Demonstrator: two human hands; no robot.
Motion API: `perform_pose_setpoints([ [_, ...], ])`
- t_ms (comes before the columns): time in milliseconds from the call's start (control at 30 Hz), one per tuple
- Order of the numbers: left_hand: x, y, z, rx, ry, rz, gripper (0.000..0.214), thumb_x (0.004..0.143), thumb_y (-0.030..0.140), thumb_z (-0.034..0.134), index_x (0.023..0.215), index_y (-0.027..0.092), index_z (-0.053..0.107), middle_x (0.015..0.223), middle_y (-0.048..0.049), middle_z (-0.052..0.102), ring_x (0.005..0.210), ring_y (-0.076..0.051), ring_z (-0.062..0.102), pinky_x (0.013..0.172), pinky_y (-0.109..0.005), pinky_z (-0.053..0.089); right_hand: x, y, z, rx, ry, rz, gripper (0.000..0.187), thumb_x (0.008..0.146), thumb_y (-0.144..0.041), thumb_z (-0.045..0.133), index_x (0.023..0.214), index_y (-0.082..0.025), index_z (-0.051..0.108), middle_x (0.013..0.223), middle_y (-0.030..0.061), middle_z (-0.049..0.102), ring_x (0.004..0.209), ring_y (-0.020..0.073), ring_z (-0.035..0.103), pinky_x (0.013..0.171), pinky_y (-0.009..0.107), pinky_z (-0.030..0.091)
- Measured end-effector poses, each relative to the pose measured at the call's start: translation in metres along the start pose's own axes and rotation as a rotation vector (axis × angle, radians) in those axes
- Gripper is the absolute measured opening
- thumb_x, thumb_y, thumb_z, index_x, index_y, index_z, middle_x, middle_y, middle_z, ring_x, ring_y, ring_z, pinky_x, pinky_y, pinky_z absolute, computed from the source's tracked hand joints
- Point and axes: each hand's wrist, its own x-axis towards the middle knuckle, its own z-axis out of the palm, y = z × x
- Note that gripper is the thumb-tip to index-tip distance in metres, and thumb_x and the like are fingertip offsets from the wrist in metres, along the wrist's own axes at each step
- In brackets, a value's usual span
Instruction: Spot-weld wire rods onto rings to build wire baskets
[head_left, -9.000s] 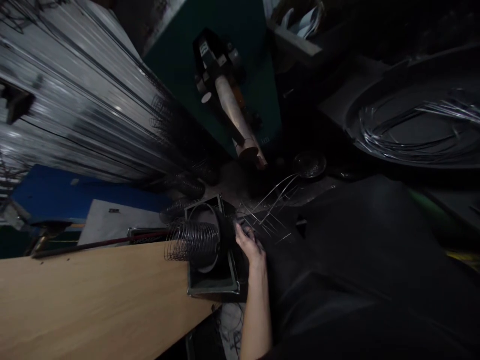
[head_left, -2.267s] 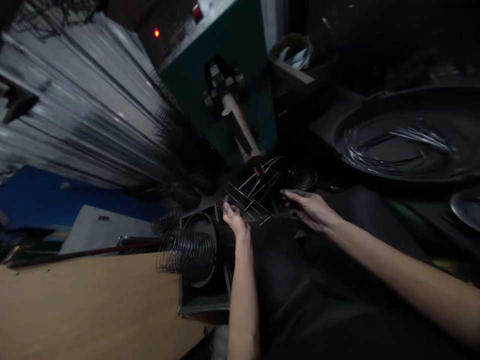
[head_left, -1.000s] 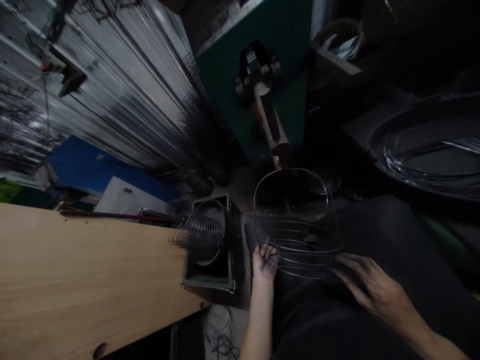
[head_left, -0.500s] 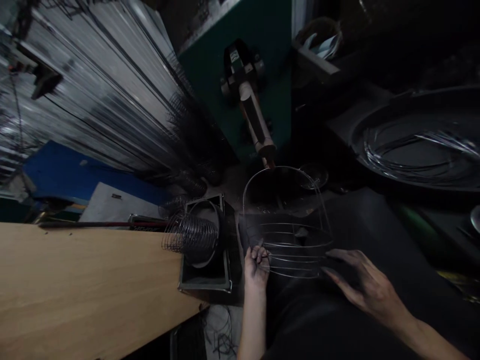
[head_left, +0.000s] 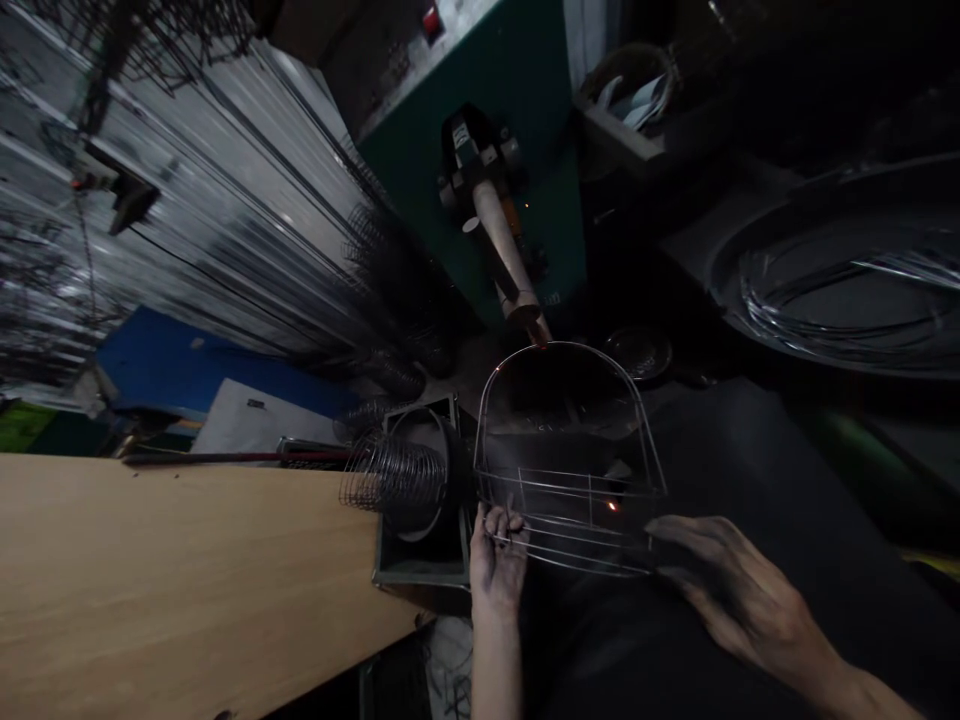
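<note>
A wire basket (head_left: pixel 589 490) with a tall arched end and several parallel rods is held over my dark-clad lap. My left hand (head_left: pixel 499 555) has its fingers curled round the rods at the basket's left side. At the right side, my right hand (head_left: pixel 739 580) closes its thumb and fingers on the end of the wires; the exact contact is dim. The top of the arch touches or nearly touches the copper-coloured tip of a machine arm (head_left: pixel 510 250), seemingly a spot welder. An orange spark (head_left: pixel 613 506) glows within the basket's outline.
A wooden board (head_left: pixel 187 580) lies on the left. Beside it, a box frame (head_left: pixel 420 578) holds a stack of wire rings (head_left: pixel 397 470). A big round tray (head_left: pixel 840 365) with loose wires stands right. The green machine body (head_left: pixel 547 130) rises ahead.
My right hand has come from spread fingers to a grip on the basket's right side. The basket has tilted slightly, its arch at the arm's tip, and sparks have appeared.
</note>
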Motion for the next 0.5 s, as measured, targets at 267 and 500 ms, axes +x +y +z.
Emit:
perform_pose_setpoints([
  [267,0.001,-0.002,-0.001,-0.073,-0.084,-0.037,0.048,0.098,0.021,0.034,0.050,0.017,0.033,0.053,0.0041,0.027,0.049,-0.008,0.035,0.059,-0.022,0.042,-0.010,0.002,-0.003,-0.065,-0.129,-0.010,0.042,0.094,-0.034,0.053,0.132,-0.018,0.048,0.109,0.0119,0.059,0.097,0.0219,0.061,0.078,0.034,0.057],
  [500,0.007,-0.007,-0.009,-0.080,-0.095,-0.036,0.048,0.097,0.019,0.035,0.050,0.017,0.033,0.052,0.0044,0.027,0.048,-0.007,0.034,0.058,-0.021,0.040,-0.004,0.002,-0.002,-0.094,-0.118,-0.097,0.050,0.095,-0.018,0.050,0.143,-0.021,0.039,0.108,0.0100,0.058,0.093,0.0186,0.060,0.078,0.031,0.054],
])
